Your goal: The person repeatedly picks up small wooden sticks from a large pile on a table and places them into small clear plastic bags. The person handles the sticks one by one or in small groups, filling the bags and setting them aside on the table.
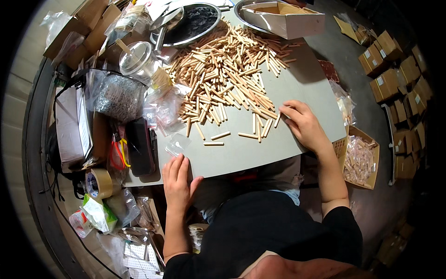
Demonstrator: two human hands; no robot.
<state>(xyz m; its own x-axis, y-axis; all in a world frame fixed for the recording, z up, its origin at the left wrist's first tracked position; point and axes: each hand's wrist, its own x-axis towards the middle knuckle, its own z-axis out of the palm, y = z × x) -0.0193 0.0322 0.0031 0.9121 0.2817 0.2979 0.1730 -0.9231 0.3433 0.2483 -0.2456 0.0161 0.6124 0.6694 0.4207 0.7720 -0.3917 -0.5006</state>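
A large heap of short round wooden sticks covers the middle and back of the grey table, with several loose ones at its near edge. At the heap's right front side, my right hand has its fingertips closed at the upper end of one wooden stick. My left hand lies at the table's near left edge, fingers stretched out side by side and thumb apart. Its fingertips touch the lower edge of a small clear plastic bag. Two loose sticks lie flat to the right of that bag.
Left of the heap are a lidded plastic cup, a bag of small metal parts, a dark phone, scissors and tape. Metal bowls and an open box stand behind. A crate holds packed bags at right.
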